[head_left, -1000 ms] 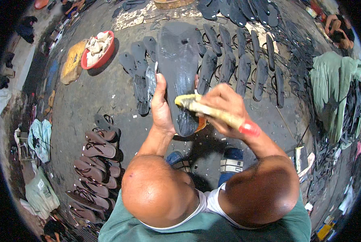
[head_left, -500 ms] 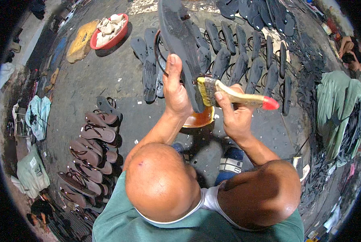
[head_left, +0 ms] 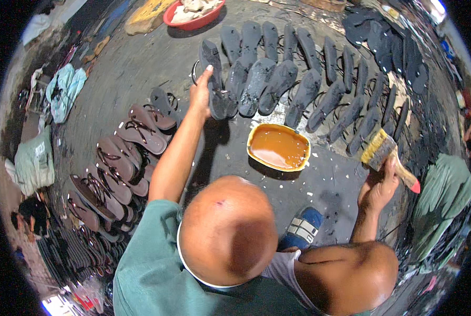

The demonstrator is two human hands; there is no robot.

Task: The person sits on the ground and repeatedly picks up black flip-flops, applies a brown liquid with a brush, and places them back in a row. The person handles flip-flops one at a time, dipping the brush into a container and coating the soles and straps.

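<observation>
Out to the front left, my left hand (head_left: 200, 95) is closed on the edge of a dark sandal (head_left: 211, 63), at the left end of the rows of dark sandals on the floor. Whether that sandal rests on the floor or hangs just above it, I cannot tell. My right hand (head_left: 380, 184), off to the right, grips a flat paintbrush (head_left: 401, 171) by its pale, red-tipped wooden handle. The brush's bristles are yellowed and point up and left. Between my arms stands a yellow-rimmed tub (head_left: 252, 154) of amber-brown liquid.
Dark sandals (head_left: 304, 97) lie in two rows beyond the tub; some soles look wet. Brown sandals (head_left: 114, 152) line the left side. A red basin (head_left: 196, 22) of pale scraps stands at the far left, beside a yellow slab (head_left: 148, 16). Green cloth (head_left: 441, 200) lies at right.
My left hand has lowered the sandal away and left toward the row's end. My right hand has carried the brush off the sole and out to the right. The tub now shows fully.
</observation>
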